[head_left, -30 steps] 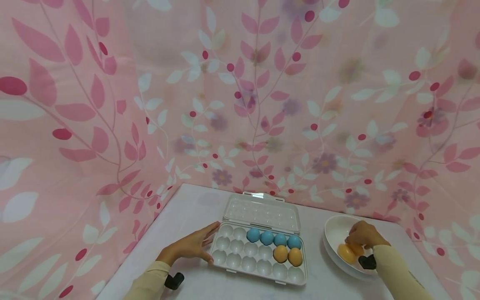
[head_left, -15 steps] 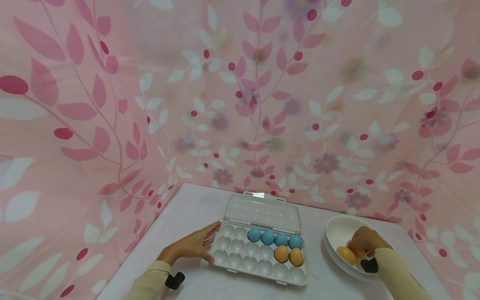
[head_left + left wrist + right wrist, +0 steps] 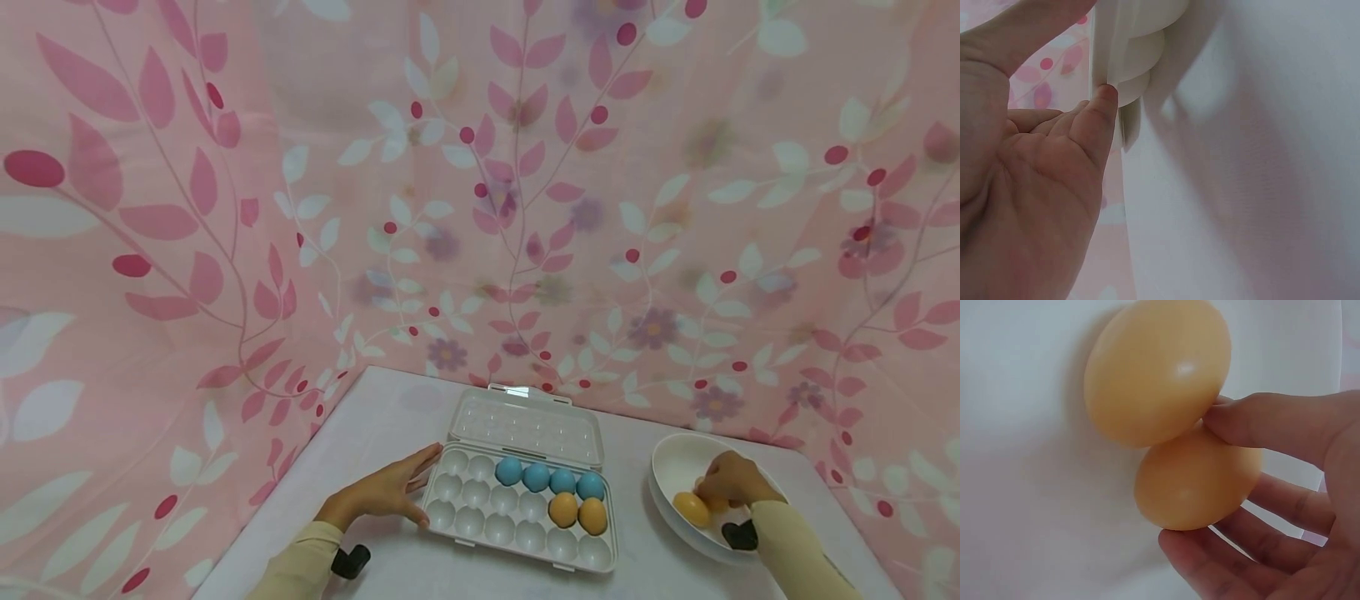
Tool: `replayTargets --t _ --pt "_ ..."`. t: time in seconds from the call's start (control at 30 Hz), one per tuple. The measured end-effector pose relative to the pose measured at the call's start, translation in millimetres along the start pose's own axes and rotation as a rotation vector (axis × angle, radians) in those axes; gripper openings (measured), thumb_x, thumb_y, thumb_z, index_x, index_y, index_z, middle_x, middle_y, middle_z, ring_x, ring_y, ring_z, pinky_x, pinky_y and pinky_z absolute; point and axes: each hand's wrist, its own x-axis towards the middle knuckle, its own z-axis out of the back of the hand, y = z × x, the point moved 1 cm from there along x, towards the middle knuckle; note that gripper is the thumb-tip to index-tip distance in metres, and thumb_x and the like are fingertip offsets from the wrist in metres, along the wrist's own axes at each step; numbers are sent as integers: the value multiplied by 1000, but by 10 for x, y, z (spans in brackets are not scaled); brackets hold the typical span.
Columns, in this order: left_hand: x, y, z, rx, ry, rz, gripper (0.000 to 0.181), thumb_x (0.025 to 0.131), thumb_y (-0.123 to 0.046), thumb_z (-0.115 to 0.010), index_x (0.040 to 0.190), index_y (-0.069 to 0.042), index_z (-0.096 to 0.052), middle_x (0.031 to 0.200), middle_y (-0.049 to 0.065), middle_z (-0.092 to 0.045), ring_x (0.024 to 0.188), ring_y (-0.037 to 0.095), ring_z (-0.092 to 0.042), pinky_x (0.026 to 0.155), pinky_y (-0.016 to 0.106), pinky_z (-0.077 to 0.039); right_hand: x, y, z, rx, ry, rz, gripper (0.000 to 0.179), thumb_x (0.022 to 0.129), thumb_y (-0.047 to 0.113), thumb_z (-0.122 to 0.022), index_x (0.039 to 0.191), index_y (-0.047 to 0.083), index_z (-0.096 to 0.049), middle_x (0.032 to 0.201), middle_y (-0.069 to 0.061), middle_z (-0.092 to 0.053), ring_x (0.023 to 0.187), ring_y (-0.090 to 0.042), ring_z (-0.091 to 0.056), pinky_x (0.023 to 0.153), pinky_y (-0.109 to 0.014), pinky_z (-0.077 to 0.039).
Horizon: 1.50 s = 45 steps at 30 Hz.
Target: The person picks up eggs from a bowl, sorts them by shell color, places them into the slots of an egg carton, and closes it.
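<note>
"What was closest to the person?"

"The sleeves, coming in from the near side of the egg tray, with a black piece at each wrist."

"And the hands?"

"The left hand was at the egg tray's left end, fingers stretched out, one fingertip touching its edge and the thumb by the near corner. The right hand was off to the egg tray's right, reaching down into the white bowl."

"Was it gripping anything?"

"Yes, an orange egg. That lay between the thumb on one side and the bent fingers on the other."

"Just the one egg there?"

"A second egg sat in the bowl right beside it. They overlapped in the right wrist view, so I couldn't tell whether they touched."

"What did the egg tray hold?"

"Two orange eggs side by side at the right end of its middle row, then four blue eggs along its back row, filling that row's right part."

"And farther off?"

"The lid lay folded back behind the egg tray, on the white table. Behind that hung pink leafy cloth."
</note>
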Motion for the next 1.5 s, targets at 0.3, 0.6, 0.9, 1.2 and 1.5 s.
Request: replayTargets --t 0.3,0.6,0.9,1.2,1.5 --pt "-7 11 1 -20 9 5 120 70 -1 -85 154 3 0 160 22 -5 146 37 -12 112 46 -30 -52 190 42 -19 -101 60 35 75 28 -79 86 -1 -62 78 -6 -61 70 -23 -55 58 -34 -50" --pt "-5 35 6 -19 5 10 120 69 -1 -85 154 2 0 161 22 -5 146 36 -12 111 44 -32 -82 526 85 13 -202 191 32 78 26 -76 93 0 -63 82 -7 -64 70 -20 -58 58 -32 -51" --pt "-5 23 1 -4 -4 6 120 69 -2 -86 154 1 -1 161 22 -5 146 34 -13 112 43 -31 -237 1013 56 41 -307 332 27 82 29 -76 93 5 -69 82 -6 -66 66 -18 -58 56 -30 -52" --pt "-13 21 7 -2 1 0 120 70 -3 -85 154 2 0 161 22 -6 146 36 -13 112 46 -30 -305 1431 -87 98 -353 434 25 81 26 -79 93 5 -70 78 -1 -65 68 -16 -57 61 -29 -53" --pt "0 26 5 -15 -1 -3 119 71 -3 -85 154 2 0 160 22 -6 146 36 -12 112 47 -29 -364 1792 -312 194 -345 518 13 81 17 -78 89 9 -71 77 2 -65 70 -16 -58 60 -25 -54"
